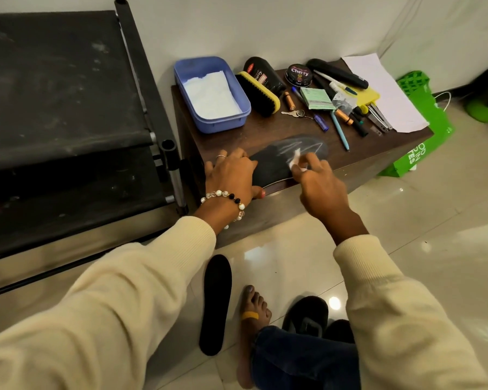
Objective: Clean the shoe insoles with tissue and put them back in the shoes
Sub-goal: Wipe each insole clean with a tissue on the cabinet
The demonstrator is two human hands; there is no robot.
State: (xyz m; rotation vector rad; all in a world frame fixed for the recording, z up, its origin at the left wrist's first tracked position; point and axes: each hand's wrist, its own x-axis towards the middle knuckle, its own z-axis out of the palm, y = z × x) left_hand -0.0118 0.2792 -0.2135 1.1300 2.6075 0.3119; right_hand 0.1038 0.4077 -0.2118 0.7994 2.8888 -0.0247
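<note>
Left grip point(231, 175): pressing down on the heel end of the black insole point(282, 159), thumb curling under its edge, pinning it to the surface point(265, 130).
Right grip point(316, 178): pinching a small wad of tissue point(295, 160) against the insole's middle.
Insole: lying flat at the front edge of the surface, pale streaks showing.
Second insole point(216, 304): lying on the floor.
Shoes point(307, 319): sitting on the floor, partly hidden by a sleeve.
Blue tub point(209, 94): holding white tissue sheets.
</note>
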